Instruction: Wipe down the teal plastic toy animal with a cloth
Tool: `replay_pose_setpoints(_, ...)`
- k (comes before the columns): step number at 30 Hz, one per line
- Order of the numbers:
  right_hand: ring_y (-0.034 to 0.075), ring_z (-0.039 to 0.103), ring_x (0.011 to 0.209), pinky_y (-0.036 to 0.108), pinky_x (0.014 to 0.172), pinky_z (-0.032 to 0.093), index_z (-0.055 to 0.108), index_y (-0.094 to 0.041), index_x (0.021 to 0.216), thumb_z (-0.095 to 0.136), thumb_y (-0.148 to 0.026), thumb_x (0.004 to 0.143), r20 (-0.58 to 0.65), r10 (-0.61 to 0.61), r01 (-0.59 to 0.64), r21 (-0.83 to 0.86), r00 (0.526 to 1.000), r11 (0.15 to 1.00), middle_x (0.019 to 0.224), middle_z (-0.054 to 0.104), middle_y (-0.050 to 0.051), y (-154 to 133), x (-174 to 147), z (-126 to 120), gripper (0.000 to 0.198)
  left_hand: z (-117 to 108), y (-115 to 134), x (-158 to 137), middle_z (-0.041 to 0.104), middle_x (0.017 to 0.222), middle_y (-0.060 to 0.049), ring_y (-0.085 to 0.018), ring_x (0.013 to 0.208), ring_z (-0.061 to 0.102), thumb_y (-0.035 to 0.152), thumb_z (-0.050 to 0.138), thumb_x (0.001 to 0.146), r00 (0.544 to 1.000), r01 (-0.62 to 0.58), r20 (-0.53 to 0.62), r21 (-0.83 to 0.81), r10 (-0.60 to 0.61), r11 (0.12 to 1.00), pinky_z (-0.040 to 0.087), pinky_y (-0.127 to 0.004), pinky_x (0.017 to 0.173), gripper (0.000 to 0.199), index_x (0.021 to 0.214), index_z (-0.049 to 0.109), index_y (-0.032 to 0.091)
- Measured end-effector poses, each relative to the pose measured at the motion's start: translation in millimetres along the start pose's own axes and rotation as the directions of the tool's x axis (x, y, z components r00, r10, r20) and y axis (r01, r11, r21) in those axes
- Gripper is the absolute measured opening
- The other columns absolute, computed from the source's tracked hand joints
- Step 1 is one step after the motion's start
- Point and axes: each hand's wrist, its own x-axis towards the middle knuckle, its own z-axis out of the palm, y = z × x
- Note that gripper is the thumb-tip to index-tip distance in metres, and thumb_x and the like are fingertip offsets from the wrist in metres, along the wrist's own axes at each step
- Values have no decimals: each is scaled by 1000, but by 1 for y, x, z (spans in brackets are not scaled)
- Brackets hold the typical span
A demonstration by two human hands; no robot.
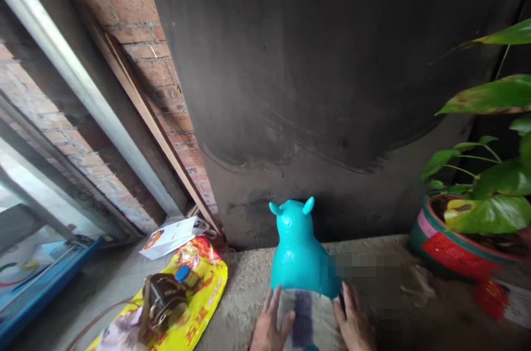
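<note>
A turquoise inflatable animal toy (295,251) with two small ears stands on the concrete floor, its head toward the dark wall. Over its back lies a pale cloth (326,318) with a dark purple stripe. My left hand (271,320) rests at the cloth's left edge, fingers stretched and apart. On the opposite edge, my right hand (353,320) lies with its fingers likewise extended, touching the cloth near the toy's side. Both hands are cut off by the bottom of the view, and the lower part of the toy is hidden.
At left, a yellow plastic bag (207,306) bears a brown handbag (164,295) and a blue-capped container (185,276). A white paper bag (174,235) lies behind. At right stands a potted plant (460,243). The dark wall panel (307,74) rises ahead.
</note>
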Motion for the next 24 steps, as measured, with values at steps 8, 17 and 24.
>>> replay_pose_setpoints(8,28,67,100,38,90,53,72,-21,95,36,-52,70,114,41,-63,202,993,977,106,70,13,-11,10,-41,53,-27,31,18,58,135,-4,-17,122,54,30,44,84,998,-54,48,79,50,995,40,-28,106,49,132,52,27)
replay_pose_setpoints(17,21,66,72,31,68,51,66,-27,71,39,-39,71,14,-118,114,152,993,982,76,68,4,-43,27,-110,29,-62,41,19,71,100,-1,-15,98,63,16,48,75,999,-33,-36,99,37,995,45,-23,86,30,94,70,23)
replay_pose_setpoints(24,17,57,80,28,74,42,55,-25,78,42,-30,84,-112,-405,415,96,908,905,83,57,1,-126,78,-182,15,-149,83,22,61,96,0,-9,94,55,3,38,72,955,-175,-213,157,206,972,39,-19,85,31,89,60,19)
